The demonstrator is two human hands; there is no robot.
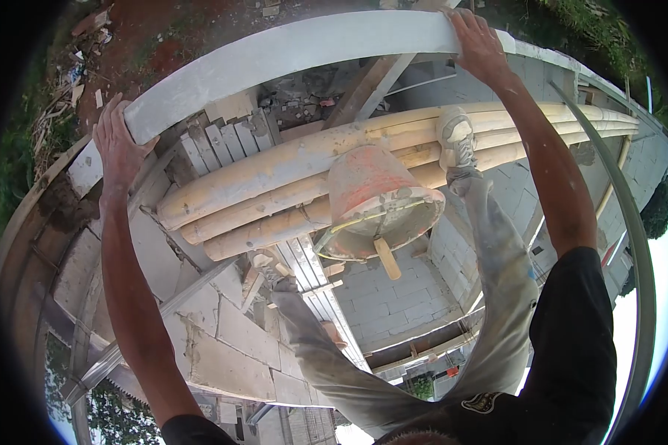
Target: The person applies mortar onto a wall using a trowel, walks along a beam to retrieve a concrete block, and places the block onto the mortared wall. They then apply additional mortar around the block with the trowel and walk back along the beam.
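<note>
One left hand (120,142) and one right hand (484,46), well apart, clasp the beam (297,55) beyond the poles (256,182); should the shoe (456,137) slip on them, a grip could fail and the beam drop.

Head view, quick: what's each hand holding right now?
Left hand: holding the long pale block at its left end.
Right hand: holding the same block near its right end, fingers over the edge.
</note>
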